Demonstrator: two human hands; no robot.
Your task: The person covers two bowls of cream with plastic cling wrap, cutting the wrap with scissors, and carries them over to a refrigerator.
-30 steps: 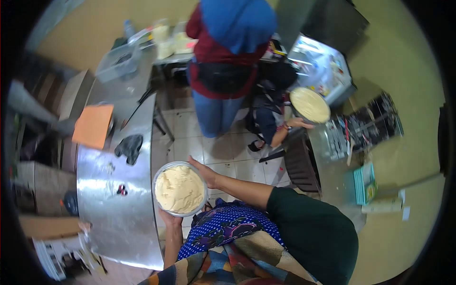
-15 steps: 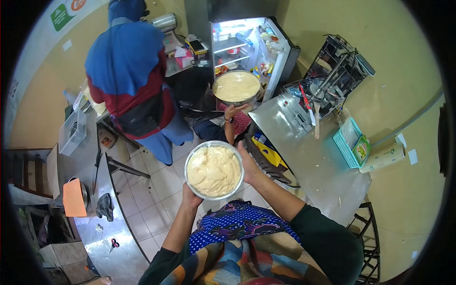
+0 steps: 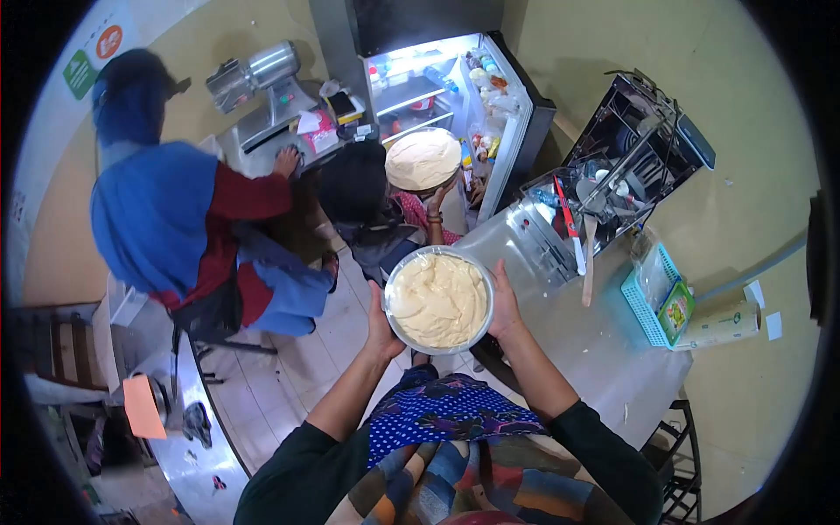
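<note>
A round metal bowl of pale, creamy batter (image 3: 439,301) is held level in front of my body. My left hand (image 3: 382,325) grips its left rim, and my right hand (image 3: 504,304) grips the right rim. Just beyond it, a crouching person in black (image 3: 354,188) holds a second round pan of pale batter (image 3: 423,158) by the open fridge (image 3: 420,92). Shelves and door racks inside the fridge carry bottles and packets.
Another person in blue and dark red (image 3: 157,210) stands at the left, one hand near the mixer table. A steel table (image 3: 569,324) with a dish rack (image 3: 626,149), knife and teal basket (image 3: 643,302) is at the right. A second table (image 3: 210,472) curves along the left.
The bowl in my hands has shifted right and slightly up. The standing person has moved left and reaches toward the mixer table. The other pan has moved slightly left.
</note>
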